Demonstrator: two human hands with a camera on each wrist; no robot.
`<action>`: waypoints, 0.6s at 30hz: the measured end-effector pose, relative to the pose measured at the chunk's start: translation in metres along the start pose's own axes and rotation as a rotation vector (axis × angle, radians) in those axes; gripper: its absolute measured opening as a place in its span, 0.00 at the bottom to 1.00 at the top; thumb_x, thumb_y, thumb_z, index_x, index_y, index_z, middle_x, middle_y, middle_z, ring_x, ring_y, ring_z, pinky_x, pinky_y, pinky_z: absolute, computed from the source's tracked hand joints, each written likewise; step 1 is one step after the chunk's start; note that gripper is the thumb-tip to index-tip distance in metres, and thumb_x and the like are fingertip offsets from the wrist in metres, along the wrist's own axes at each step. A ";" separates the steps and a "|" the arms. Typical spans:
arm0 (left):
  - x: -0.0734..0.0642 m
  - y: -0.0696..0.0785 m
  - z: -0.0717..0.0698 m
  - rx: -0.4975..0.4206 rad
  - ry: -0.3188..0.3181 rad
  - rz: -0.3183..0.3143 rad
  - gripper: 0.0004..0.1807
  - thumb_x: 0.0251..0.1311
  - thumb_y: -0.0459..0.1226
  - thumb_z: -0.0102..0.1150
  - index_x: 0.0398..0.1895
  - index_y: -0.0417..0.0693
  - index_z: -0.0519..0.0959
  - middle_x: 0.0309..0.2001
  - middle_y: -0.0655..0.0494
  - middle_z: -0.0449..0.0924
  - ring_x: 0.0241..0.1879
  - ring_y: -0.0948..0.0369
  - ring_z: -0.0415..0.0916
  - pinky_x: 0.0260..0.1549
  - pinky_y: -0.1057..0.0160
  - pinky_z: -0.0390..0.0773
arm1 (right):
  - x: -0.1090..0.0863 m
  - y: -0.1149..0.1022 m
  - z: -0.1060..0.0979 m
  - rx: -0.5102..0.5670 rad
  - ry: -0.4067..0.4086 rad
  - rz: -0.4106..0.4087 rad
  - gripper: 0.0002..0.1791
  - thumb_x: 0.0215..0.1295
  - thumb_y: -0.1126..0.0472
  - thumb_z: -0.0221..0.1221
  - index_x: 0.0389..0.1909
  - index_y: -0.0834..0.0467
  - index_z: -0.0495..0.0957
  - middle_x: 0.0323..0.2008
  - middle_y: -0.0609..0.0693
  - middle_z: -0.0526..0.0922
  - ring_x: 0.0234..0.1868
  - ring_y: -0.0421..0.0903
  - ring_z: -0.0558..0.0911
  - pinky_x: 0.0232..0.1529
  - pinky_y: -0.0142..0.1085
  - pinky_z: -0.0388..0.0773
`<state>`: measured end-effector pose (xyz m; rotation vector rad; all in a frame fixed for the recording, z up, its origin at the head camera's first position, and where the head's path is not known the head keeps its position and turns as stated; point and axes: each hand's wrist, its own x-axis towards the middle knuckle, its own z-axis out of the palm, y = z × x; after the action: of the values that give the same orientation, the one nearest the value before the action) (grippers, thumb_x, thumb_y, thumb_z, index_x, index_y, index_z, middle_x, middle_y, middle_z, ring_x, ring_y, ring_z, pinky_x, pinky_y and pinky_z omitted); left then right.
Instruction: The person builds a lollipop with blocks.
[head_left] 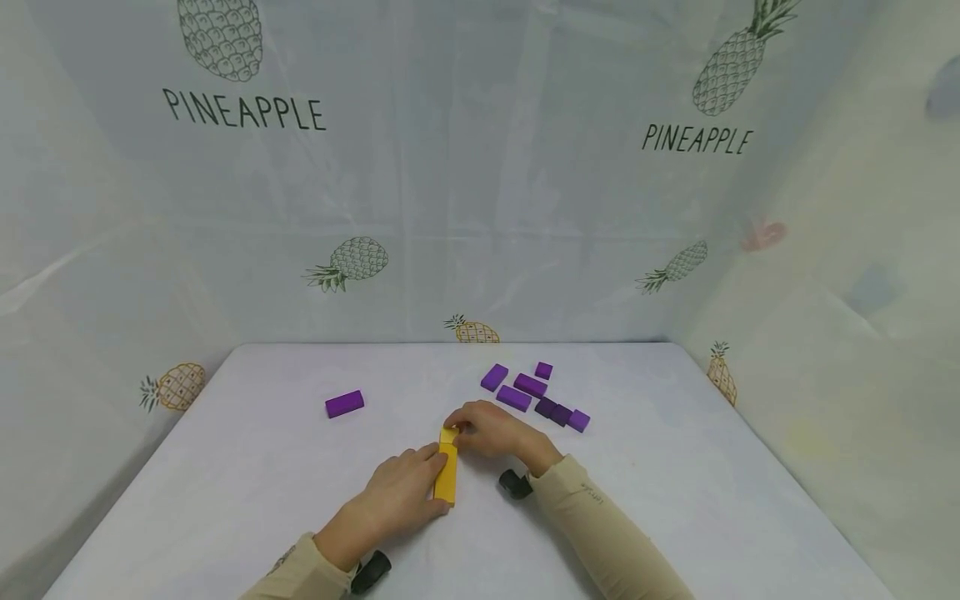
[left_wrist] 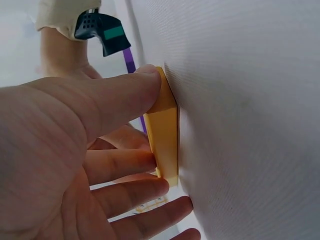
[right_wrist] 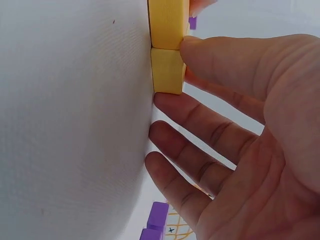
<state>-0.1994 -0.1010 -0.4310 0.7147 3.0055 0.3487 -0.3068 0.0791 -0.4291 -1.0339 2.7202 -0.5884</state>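
Note:
A long yellow block lies on the white tabletop, pointing away from me. Against its far end sits a short yellow block, and the right wrist view shows the two end faces meeting. My left hand holds the long block, its thumb at the near end and its fingers along the left side. With thumb and fingertips my right hand grips the short block; the thumb lies close to the joint and a finger touches the far end. Each wrist carries a black camera.
Several purple blocks, long and short, lie beyond my right hand. A lone purple block is at the back left. Behind the table's far edge hangs a pale curtain printed with pineapples.

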 end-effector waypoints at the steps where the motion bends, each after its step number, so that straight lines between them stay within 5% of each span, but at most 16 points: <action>1: 0.000 0.000 0.000 -0.004 -0.002 -0.001 0.38 0.51 0.55 0.68 0.61 0.43 0.73 0.63 0.45 0.69 0.53 0.48 0.73 0.49 0.46 0.76 | 0.000 0.000 0.000 0.000 0.002 -0.002 0.15 0.64 0.57 0.61 0.52 0.50 0.81 0.45 0.39 0.80 0.45 0.37 0.75 0.54 0.33 0.73; 9: 0.001 0.000 -0.001 -0.010 -0.027 -0.015 0.40 0.50 0.57 0.67 0.62 0.43 0.72 0.64 0.44 0.68 0.54 0.48 0.72 0.50 0.46 0.76 | 0.000 -0.001 0.000 0.024 0.005 -0.032 0.15 0.65 0.60 0.60 0.52 0.51 0.81 0.49 0.41 0.80 0.53 0.40 0.76 0.59 0.36 0.71; 18: -0.002 0.000 -0.001 -0.035 -0.035 -0.017 0.40 0.48 0.57 0.69 0.61 0.42 0.73 0.65 0.43 0.67 0.56 0.46 0.71 0.50 0.44 0.75 | -0.001 -0.002 0.001 0.032 -0.006 -0.072 0.15 0.64 0.60 0.61 0.51 0.52 0.81 0.48 0.42 0.81 0.50 0.38 0.76 0.57 0.34 0.72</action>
<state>-0.1978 -0.1016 -0.4303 0.6842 2.9631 0.3829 -0.3042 0.0782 -0.4287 -1.1285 2.6688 -0.6366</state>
